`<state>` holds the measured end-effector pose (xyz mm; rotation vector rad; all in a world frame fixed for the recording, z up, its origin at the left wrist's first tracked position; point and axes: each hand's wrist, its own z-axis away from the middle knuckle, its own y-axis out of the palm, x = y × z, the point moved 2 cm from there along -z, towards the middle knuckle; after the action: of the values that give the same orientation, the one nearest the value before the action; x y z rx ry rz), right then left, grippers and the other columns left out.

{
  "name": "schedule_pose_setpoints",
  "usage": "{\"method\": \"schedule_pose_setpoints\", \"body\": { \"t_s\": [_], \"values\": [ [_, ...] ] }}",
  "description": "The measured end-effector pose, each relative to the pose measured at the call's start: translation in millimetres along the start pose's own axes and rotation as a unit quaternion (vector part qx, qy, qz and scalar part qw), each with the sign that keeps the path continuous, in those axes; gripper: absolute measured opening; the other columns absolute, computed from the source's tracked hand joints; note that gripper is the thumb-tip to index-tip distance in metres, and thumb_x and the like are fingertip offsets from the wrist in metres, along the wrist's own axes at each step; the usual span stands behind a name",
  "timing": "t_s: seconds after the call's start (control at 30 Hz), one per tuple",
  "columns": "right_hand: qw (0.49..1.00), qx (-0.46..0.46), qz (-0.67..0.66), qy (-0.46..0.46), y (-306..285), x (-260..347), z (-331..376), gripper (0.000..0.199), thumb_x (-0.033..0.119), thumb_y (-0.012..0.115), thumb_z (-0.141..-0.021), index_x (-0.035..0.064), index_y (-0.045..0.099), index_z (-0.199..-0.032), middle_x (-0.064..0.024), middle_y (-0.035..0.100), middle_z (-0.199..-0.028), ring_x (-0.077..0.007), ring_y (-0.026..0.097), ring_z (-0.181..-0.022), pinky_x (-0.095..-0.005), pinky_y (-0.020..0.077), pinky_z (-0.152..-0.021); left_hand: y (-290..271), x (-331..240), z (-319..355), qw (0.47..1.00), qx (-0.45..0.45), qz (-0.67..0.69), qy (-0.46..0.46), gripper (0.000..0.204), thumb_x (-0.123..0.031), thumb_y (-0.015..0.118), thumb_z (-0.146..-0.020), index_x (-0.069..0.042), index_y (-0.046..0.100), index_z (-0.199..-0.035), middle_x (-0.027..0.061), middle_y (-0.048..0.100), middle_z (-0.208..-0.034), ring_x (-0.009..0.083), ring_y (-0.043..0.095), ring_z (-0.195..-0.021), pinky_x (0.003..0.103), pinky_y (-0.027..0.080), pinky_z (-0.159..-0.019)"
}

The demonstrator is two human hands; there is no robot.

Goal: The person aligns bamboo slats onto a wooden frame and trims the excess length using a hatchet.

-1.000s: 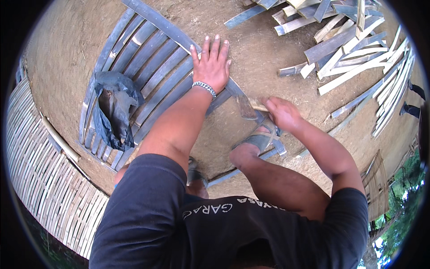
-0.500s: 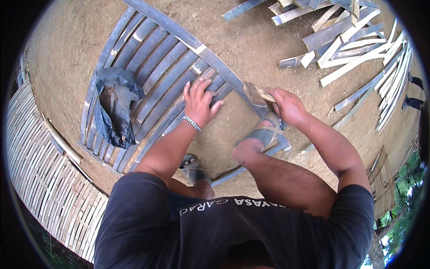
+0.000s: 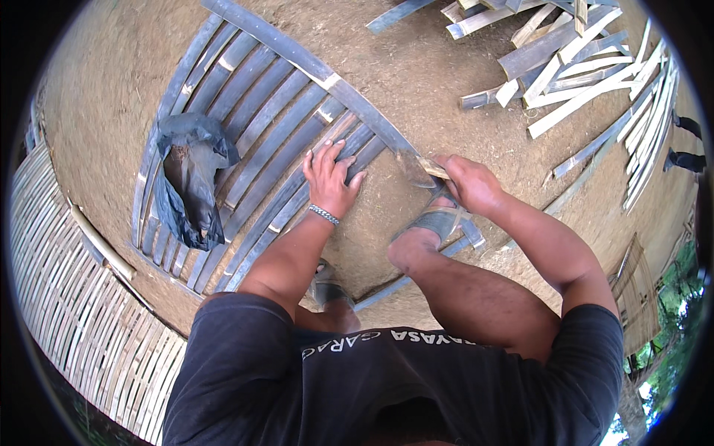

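A frame of dark bamboo slats [image 3: 262, 160] lies on the ground, its slats side by side between long rails. My left hand [image 3: 327, 175] rests on the slats near the inner end, fingers spread and palm down, holding nothing. My right hand [image 3: 472, 184] is closed round the pale wooden handle of a hatchet-like tool [image 3: 413, 169] with a broad, flat, brownish head. That head is over the right-hand rail [image 3: 364, 111], just above my right foot; whether it touches the rail I cannot tell. A crumpled black plastic bag [image 3: 172, 195] lies open on the left slats, with small brown things inside.
My sandalled right foot [image 3: 440, 223] is by the rail's near end. Split bamboo pieces [image 3: 547, 63] are heaped at the far right, beside long pale strips [image 3: 654, 126]. A slatted bamboo panel [image 3: 89, 297] lies at the left. Another person's feet [image 3: 684, 160] show at the right edge.
The tool's head has swung and turned, now showing its broad flat side. My right hand has shifted slightly left and down. My left hand stays on the slats, lowered slightly.
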<state>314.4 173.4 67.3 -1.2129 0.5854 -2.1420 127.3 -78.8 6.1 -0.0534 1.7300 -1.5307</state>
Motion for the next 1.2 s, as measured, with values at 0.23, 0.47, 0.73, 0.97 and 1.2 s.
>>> {"method": "schedule_pose_setpoints", "body": {
  "t_s": [0.23, 0.47, 0.73, 0.97, 1.2],
  "values": [
    [1.0, 0.003, -0.001, 0.006, 5.2, -2.3, -0.2, 0.05, 0.01, 0.064, -0.091, 0.0133, 0.052, -0.139, -0.0164, 0.065, -0.11, -0.0391, 0.066, -0.1, -0.0468, 0.0557, -0.086, 1.8, 0.6, -0.9, 1.0, -0.006, -0.004, 0.004, 0.043, -0.025, 0.089, -0.072, -0.012, 0.068, -0.107, 0.0077, 0.054, -0.144, 0.0306, 0.042, -0.143, 0.059, 0.021, -0.12],
    [1.0, 0.012, 0.006, 0.023, -3.2, -1.6, -5.9, 0.049, 0.011, 0.065, -0.091, 0.0129, 0.052, -0.139, -0.0165, 0.065, -0.111, -0.0392, 0.066, -0.103, -0.0472, 0.055, -0.087, -2.8, -4.9, -6.8, 1.0, -0.003, -0.003, 0.019, 0.05, -0.03, 0.088, -0.074, -0.012, 0.061, -0.113, 0.0131, 0.051, -0.146, 0.0359, 0.041, -0.144, 0.064, 0.017, -0.12],
    [1.0, -0.016, -0.02, 0.013, -6.3, -6.1, -6.1, 0.051, 0.007, 0.063, -0.09, 0.0123, 0.052, -0.139, -0.0166, 0.065, -0.112, -0.039, 0.066, -0.104, -0.0469, 0.055, -0.088, 1.5, -12.1, -58.2, 0.986, 0.126, -0.075, 0.078, 0.082, -0.043, 0.064, -0.096, -0.004, 0.031, -0.159, 0.0188, 0.021, -0.17, 0.0379, 0.017, -0.158, 0.067, 0.004, -0.123],
    [0.999, -0.021, -0.02, 0.022, -7.3, -4.2, -13.5, 0.052, 0.006, 0.064, -0.088, 0.0121, 0.052, -0.139, -0.0163, 0.065, -0.112, -0.0389, 0.066, -0.104, -0.0471, 0.0551, -0.088, 15.5, -8.8, -63.8, 0.971, 0.166, -0.15, 0.086, 0.065, -0.04, 0.047, -0.104, -0.007, 0.035, -0.159, 0.014, 0.024, -0.17, 0.032, 0.019, -0.158, 0.065, 0.008, -0.124],
    [1.0, 0.012, -0.012, -0.013, -8.9, -8.8, -21.1, 0.056, 0.008, 0.068, -0.085, 0.0119, 0.052, -0.139, -0.015, 0.064, -0.108, -0.038, 0.066, -0.1, -0.0469, 0.0552, -0.084, 15.9, -6.0, -61.5, 0.971, 0.171, -0.139, 0.088, 0.064, -0.034, 0.049, -0.102, -0.006, 0.037, -0.158, 0.0149, 0.028, -0.168, 0.0333, 0.023, -0.157, 0.065, 0.011, -0.124]
  ]
}}
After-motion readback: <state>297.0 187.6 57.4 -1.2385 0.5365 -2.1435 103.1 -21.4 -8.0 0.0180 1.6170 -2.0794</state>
